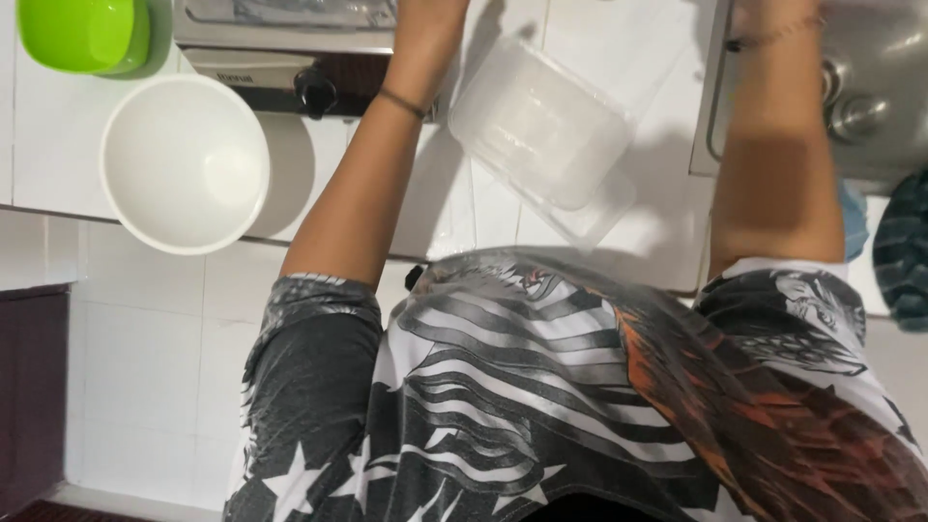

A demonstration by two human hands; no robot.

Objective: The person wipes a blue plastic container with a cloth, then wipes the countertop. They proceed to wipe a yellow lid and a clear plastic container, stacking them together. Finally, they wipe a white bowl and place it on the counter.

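glossy lime-green plastic bowl [82, 34] top left, cut off by the frame edge. below it a round white bowl [184, 162], smooth matte inside, sitting on the white tiled counter [58, 145]. behind, a metal appliance [280, 39] with a black knob [316, 92], only its lower strip visible. left forearm runs up past a thin dark wristband [401, 101]; left hand [430, 8] mostly cut off at the top edge, fingers out of frame, can't tell if clenched or loose. clear rectangular plastic container [541, 126], frosted look, rounded corners, lies tilted on the counter just right of the left wrist, between the two arms; contact with any fingers can't be made out. right hand [773, 12] also cropped at the top, bracelet at the wrist, finger state can't tell, over a steel sink [870, 87]. striped dark cloth [904, 251] at far right, partly cut off. printed grey shirt fills the bottom.
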